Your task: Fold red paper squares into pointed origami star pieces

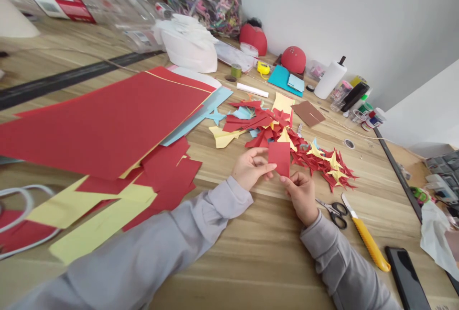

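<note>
A small rectangle of red paper (279, 159) stands between my hands, tilted up from the tabletop. My left hand (252, 169) pinches its left edge, and my right hand (301, 197) grips its lower edge. Just beyond them lies a heap of folded red and yellow paper shapes (315, 161), some star-like, and my hands do not appear to touch it. To the left, large red paper sheets (100, 123) and cut red pieces (168, 176) lie on the wooden table (229, 271).
Near my right hand lie black-handled scissors (335, 213), a yellow utility knife (366, 238) and a black phone (407, 279). Light blue sheets (195, 116) and yellow strips (96, 214) lie among the paper. Bottles, rolls and bags crowd the far side against a white wall (358, 8).
</note>
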A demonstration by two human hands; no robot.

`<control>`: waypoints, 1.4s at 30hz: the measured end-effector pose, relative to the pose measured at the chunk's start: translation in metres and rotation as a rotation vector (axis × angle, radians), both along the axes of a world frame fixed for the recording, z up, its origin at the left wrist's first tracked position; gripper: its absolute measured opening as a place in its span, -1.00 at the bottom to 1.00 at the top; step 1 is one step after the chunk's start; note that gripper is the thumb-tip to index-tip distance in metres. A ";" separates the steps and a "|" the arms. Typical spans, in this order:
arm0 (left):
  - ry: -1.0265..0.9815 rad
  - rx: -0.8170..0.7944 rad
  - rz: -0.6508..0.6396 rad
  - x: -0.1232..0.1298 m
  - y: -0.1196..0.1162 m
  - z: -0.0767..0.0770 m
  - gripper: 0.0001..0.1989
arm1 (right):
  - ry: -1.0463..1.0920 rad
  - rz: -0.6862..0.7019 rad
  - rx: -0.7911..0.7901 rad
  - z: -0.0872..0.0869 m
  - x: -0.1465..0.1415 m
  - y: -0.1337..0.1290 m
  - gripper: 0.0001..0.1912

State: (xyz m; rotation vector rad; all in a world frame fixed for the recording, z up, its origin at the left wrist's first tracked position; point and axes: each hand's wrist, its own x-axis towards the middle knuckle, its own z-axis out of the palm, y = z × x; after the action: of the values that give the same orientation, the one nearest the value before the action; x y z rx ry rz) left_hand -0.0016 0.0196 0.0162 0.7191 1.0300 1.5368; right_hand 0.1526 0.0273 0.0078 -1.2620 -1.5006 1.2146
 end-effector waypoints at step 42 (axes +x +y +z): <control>-0.018 -0.017 -0.258 0.008 -0.010 0.002 -0.53 | 0.125 0.224 -0.087 0.009 0.009 -0.005 -0.71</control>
State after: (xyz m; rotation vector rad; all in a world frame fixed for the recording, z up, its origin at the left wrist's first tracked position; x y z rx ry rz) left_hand 0.0067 0.0096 0.0183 0.7928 0.8979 1.3076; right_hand 0.1616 0.0221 0.0171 -1.0722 -1.5413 1.4913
